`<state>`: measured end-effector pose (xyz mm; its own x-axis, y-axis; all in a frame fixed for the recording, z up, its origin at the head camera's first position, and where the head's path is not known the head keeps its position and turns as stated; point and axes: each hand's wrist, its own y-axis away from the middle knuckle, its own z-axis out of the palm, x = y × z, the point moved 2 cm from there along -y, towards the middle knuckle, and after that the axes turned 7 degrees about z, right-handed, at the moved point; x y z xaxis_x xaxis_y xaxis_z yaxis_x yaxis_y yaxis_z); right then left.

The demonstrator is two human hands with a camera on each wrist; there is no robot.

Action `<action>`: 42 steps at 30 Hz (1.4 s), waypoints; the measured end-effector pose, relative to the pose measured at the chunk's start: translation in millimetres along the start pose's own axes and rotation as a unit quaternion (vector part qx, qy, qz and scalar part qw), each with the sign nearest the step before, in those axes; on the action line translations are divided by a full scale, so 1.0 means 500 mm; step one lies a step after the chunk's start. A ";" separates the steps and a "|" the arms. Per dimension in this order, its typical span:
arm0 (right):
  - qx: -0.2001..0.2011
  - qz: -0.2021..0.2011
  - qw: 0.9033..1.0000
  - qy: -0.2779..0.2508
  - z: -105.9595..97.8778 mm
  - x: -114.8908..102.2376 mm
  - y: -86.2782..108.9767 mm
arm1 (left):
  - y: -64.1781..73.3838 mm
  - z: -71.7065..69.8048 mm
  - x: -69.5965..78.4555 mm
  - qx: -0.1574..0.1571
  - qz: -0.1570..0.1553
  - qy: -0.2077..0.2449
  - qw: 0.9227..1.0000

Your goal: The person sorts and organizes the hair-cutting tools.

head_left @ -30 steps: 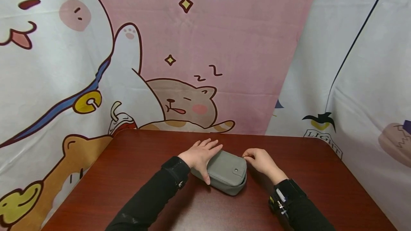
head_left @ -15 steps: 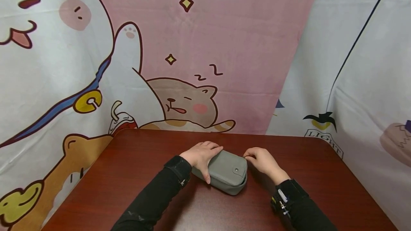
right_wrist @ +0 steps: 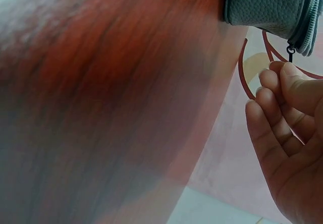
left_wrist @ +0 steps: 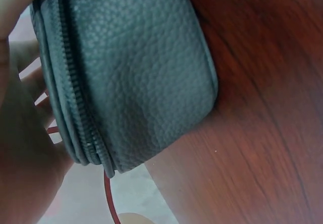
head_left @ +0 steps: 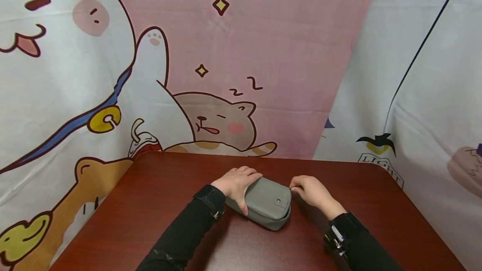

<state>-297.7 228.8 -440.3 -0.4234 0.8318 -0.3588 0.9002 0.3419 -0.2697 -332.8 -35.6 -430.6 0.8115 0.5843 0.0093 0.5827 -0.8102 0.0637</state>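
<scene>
A grey-green zip pouch [head_left: 267,195] with a pebbled surface and a snap-like stud on its top lies on the brown table. My left hand [head_left: 238,185] grips its left end, thumb along the near side and fingers over the far side. In the left wrist view, the zipper [left_wrist: 75,82] runs along the pouch's upper edge beside that hand. At the pouch's far right corner, my right hand [head_left: 311,191] pinches the small dark zipper pull [right_wrist: 290,55] between thumb and index finger. The right hand's other fingers are bent and hold nothing.
The wood-grain table [head_left: 150,204] extends around the pouch on all sides. Behind it hangs a cartoon-printed cloth [head_left: 293,53] in pink and white, reaching down to the table's far edge. Dark straps with small devices [head_left: 337,239] sit on both wrists.
My left hand's spread fingers have drawn together and bent over the pouch. The right hand, still on the zipper pull, has shifted slightly to the right. The pouch stays in about the same place.
</scene>
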 end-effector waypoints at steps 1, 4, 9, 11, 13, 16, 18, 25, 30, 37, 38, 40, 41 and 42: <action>-0.002 0.000 1.000 0.001 0.000 0.001 0.002 | 0.000 0.000 0.000 0.001 0.001 0.001 1.000; -0.007 0.003 1.000 0.003 0.000 0.006 0.007 | 0.002 0.001 0.001 0.004 0.001 0.005 1.000; -0.015 0.009 1.000 0.005 -0.001 0.010 0.017 | 0.004 -0.001 0.003 0.002 -0.005 0.008 1.000; -0.017 0.010 1.000 0.002 -0.004 0.009 0.021 | 0.004 -0.002 0.003 0.000 -0.006 0.009 1.000; -0.017 0.009 1.000 0.002 -0.007 0.007 0.026 | 0.004 -0.001 0.002 -0.001 -0.006 0.009 1.000; -0.015 0.009 1.000 0.005 -0.011 0.004 0.034 | 0.002 0.000 0.002 -0.001 -0.005 0.009 1.000; -0.014 0.008 1.000 0.008 -0.013 0.002 0.039 | 0.001 0.002 0.001 -0.003 -0.004 0.009 1.000; -0.017 0.004 1.000 0.014 -0.021 -0.008 0.049 | 0.004 0.003 0.000 -0.002 -0.007 0.013 1.000; -0.015 -0.003 1.000 0.016 -0.023 -0.016 0.056 | 0.006 0.003 0.001 0.004 -0.006 0.015 1.000; -0.017 -0.028 0.999 0.023 -0.027 -0.021 0.066 | 0.008 0.004 0.002 0.004 -0.009 0.018 1.000; -0.017 -0.027 0.999 0.024 -0.028 -0.022 0.067 | 0.008 0.004 0.002 0.004 -0.010 0.017 1.000; -0.017 -0.031 0.999 0.028 -0.028 -0.022 0.069 | 0.006 0.004 0.002 0.005 -0.008 0.016 1.000; -0.017 -0.032 0.999 0.031 -0.029 -0.023 0.070 | 0.006 0.005 0.002 0.005 -0.008 0.016 1.000; -0.018 -0.034 0.999 0.034 -0.029 -0.023 0.071 | 0.005 0.005 0.001 0.006 -0.007 0.017 1.000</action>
<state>-259.5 237.7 -432.6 -0.4763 0.8340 -0.2786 0.8735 0.4125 -0.2586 -330.7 -37.2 -433.0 0.8013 0.5968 0.0425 0.5947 -0.8022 0.0526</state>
